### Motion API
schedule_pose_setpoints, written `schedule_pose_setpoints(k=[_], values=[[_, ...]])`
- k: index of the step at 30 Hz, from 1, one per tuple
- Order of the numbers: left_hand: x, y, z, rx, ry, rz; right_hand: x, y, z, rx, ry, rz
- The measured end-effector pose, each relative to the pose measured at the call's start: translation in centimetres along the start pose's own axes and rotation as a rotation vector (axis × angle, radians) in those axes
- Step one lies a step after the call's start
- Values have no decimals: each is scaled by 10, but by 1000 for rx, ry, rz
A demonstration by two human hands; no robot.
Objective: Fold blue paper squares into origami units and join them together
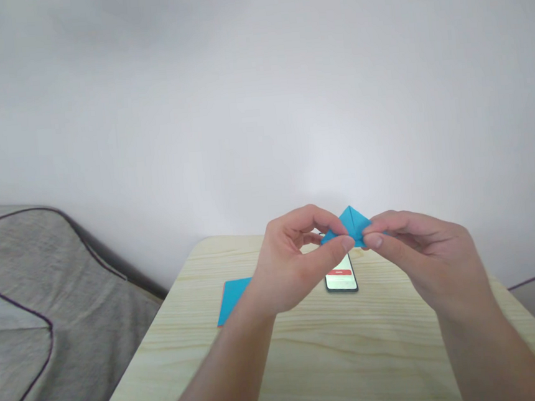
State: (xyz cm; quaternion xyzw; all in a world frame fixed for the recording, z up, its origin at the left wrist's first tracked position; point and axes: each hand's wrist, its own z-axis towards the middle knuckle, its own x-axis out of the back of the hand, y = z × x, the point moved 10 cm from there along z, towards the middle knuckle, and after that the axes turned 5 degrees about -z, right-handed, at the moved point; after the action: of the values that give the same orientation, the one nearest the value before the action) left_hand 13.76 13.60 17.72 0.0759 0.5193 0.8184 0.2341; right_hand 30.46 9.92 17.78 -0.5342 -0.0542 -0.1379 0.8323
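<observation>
A small piece of folded blue paper (354, 223) is held up above the table, its pointed tip upward and a crease running down its middle. My left hand (300, 254) pinches its left side between thumb and fingers. On the opposite side, my right hand (424, 249) grips the paper's edge with thumb and forefinger. Parts of the paper are hidden behind my fingertips. Below and behind the paper lies a phone (341, 281) with its screen lit, partly covered by my left hand.
Blue paper with a reddish edge (233, 297) lies on the wooden table (347, 356), partly behind my left forearm. A grey cushioned seat (72, 317) with dark piping stands to the left. A white wall (259, 101) rises behind the table.
</observation>
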Motion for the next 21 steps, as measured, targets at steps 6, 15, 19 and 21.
schedule_pose_setpoints(k=[6,15,19,21], values=[[12,1,-1,-45,88,-33,7,2,-3,-29,73,-9],[13,16,-3,-102,28,93,3,-12,-5,100,38,-71],[5,17,-3,-104,-10,120,-7,-25,-7,197,-34,-128],[3,18,-4,-118,3,124,-8,-28,-7,214,-44,-152]])
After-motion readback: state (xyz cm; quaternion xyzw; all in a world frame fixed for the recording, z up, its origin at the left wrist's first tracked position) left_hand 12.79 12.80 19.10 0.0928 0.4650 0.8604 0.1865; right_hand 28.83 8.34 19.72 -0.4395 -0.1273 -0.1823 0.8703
